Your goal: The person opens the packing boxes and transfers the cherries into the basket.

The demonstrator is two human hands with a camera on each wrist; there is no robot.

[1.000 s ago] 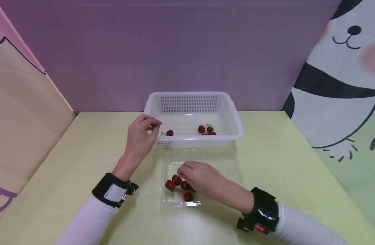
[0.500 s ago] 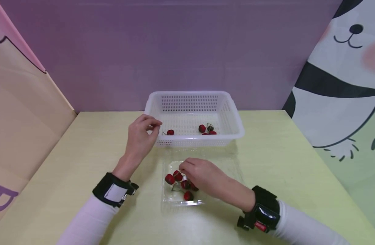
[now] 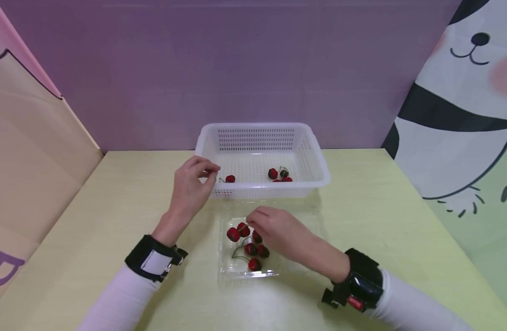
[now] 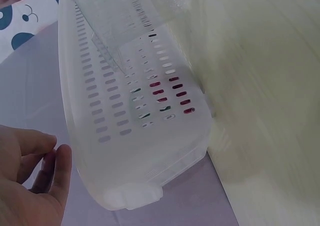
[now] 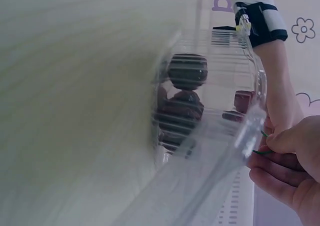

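Our right hand (image 3: 282, 230) pinches green stems (image 5: 262, 152), cherries (image 3: 233, 234) just left of it; our left hand (image 3: 191, 186) has fingertips together, apparently on nothing. We judge this lifting; next calls for steady raising.

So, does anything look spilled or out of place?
Nothing stands out. The white basket and clear box sit upright, and the cherries in view lie in them or seem to hang from stems pinched in the right hand.
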